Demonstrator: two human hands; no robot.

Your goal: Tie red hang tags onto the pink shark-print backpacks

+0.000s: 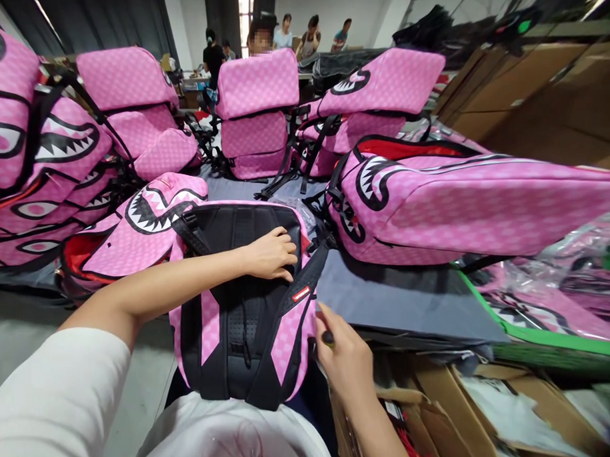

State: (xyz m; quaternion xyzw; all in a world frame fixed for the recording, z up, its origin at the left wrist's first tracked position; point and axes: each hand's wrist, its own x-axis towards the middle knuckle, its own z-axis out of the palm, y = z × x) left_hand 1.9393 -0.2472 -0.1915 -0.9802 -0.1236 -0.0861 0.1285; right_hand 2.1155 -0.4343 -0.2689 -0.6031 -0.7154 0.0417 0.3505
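Note:
A pink checkered backpack (212,318) with a black padded back panel and straps faces me, its lower end close against my body. Across the upper part of that panel lies my left hand (271,254), palm down, fingers spread and slightly bent. At the bag's right side is my right hand (343,353), its fingers curled around a small object with a dark rounded end (328,336). Most of this object is hidden by the fingers, so its kind does not show. One shoulder strap (303,288) with a small red label runs down the bag's right side.
More pink backpacks with shark-mouth prints surround the grey table (372,297), including a large one (466,207) at right and a stack (40,199) at left. Plastic-wrapped pieces (557,297) lie beyond a green edge. Open cardboard boxes (439,406) stand below. Several people are behind.

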